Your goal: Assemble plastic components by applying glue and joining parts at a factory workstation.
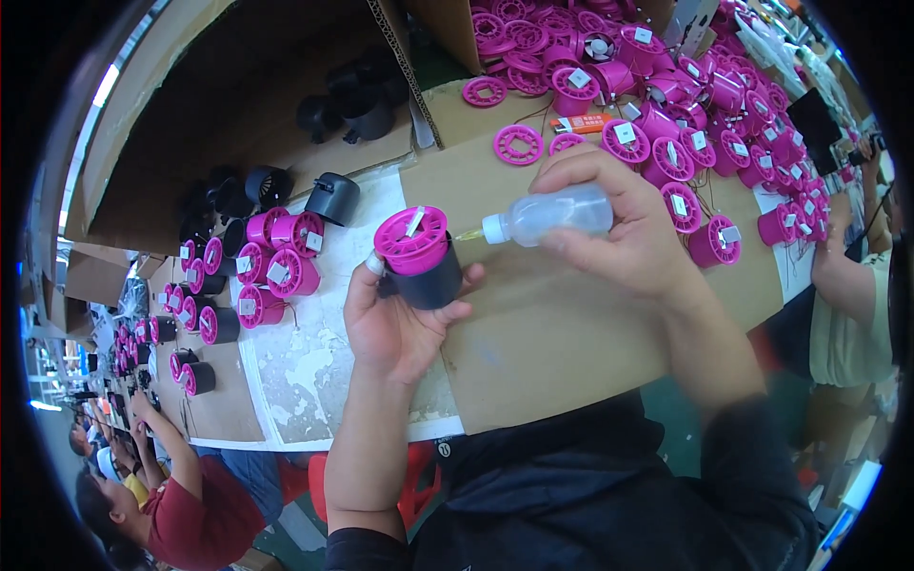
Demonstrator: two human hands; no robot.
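Note:
My left hand (395, 319) grips a black cylinder housing (428, 281) with a magenta fan part (412, 240) seated in its top, tilted toward me. My right hand (619, 224) holds a clear squeeze bottle (552, 214) sideways. Its white cap and thin yellow nozzle (468, 233) point left, with the tip at the edge of the magenta part. Both hands hover over a brown cardboard sheet (562, 333) on the bench.
A heap of magenta fan parts (666, 105) fills the far right. Assembled magenta-and-black units (276, 266) stand at left, loose black housings (333, 195) behind them by an open cardboard box (248, 86). An orange lighter (583, 123) lies ahead. Other people work at lower left (181, 495) and right (847, 285).

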